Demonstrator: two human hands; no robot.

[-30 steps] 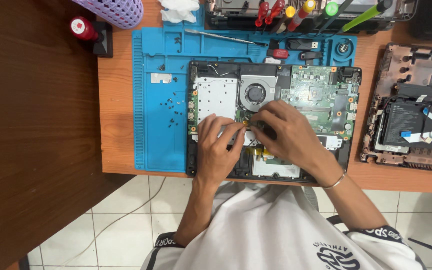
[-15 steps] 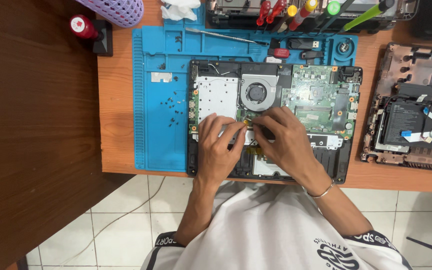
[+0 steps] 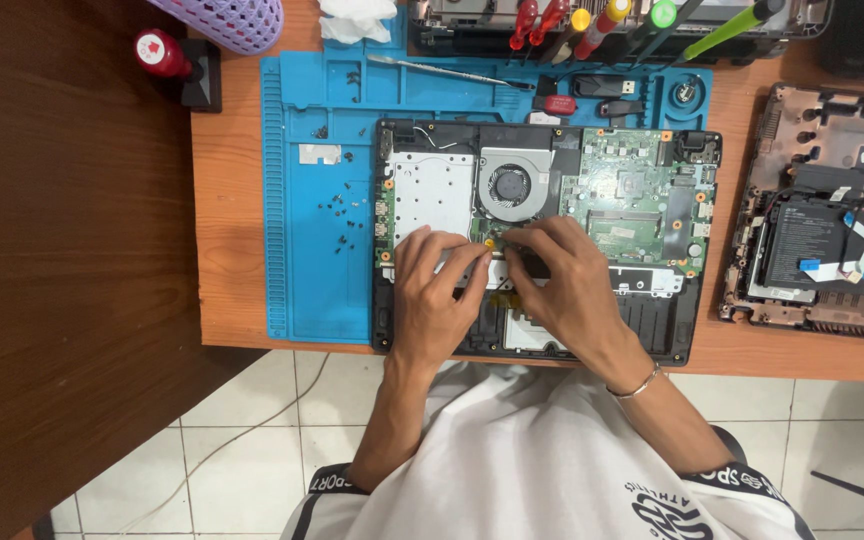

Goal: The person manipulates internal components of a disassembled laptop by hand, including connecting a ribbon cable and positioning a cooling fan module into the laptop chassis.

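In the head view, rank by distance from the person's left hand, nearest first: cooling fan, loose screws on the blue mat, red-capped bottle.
From the left hand:
1. Cooling fan, just above and to its right, inside the laptop.
2. Loose screws, to its left on the blue mat.
3. Red-capped bottle, far upper left.

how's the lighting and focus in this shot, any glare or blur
Head view: even, soft light, sharp across the laptop and blue mat; mild sheen on the dark table; only faint shadows under the left hand and right hand; no motion blur.
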